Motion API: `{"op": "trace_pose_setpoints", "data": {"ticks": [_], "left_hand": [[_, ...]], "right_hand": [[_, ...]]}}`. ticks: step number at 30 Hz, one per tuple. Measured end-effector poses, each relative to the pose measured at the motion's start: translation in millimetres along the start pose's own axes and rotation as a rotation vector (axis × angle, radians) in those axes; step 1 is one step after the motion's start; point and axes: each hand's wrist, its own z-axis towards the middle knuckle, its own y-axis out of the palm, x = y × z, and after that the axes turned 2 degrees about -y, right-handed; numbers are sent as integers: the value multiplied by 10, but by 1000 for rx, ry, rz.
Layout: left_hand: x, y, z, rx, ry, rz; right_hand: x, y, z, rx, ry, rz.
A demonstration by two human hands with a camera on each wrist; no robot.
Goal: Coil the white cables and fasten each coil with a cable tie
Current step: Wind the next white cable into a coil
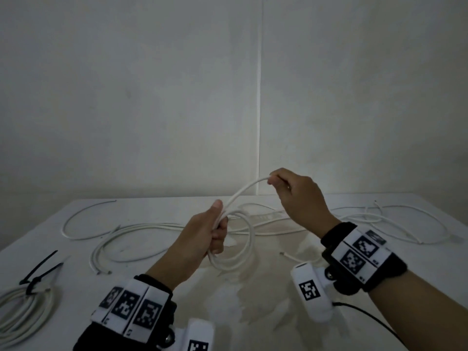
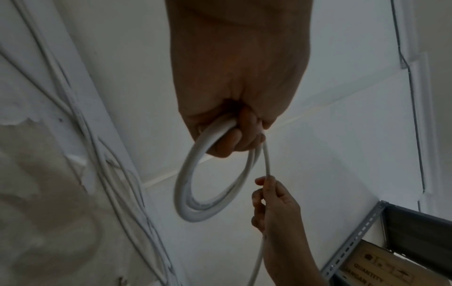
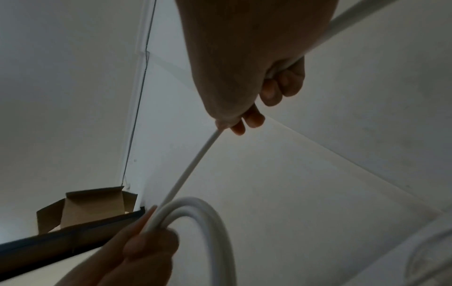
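Gripped in the left hand [image 1: 206, 233], a half-made coil of round white plastic cable [image 1: 235, 240] hangs over the near middle of the white table [image 1: 253, 300], its loops standing roughly upright with the open ring facing right, most likely bunched in that fist so the turns cannot spring apart. Up and to the right, the right hand [image 1: 295, 196] pinches the free run, which arcs from the fist up to the fingers, probably to lay the next loop. Farther out, loose white cables [image 1: 141, 230] sprawl left to right across the table, and a finished white coil bound by a black cable tie [image 1: 38, 277] sits at the near left.
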Motion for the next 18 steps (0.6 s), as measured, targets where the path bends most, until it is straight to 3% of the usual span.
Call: {"op": "trace_pose_setpoints", "data": {"ticks": [4, 9, 12, 18], "left_hand": [[-50, 50, -46, -22, -16, 21], [-10, 27, -7, 86, 58, -105], [31, 11, 49, 146, 85, -192], [110, -11, 125, 272, 150, -295]], "right_hand": [[117, -91, 45, 30, 75, -31], [113, 9, -134, -268, 142, 161], [17, 67, -247, -369, 103, 293], [-142, 140, -232, -273, 4, 117]]}}
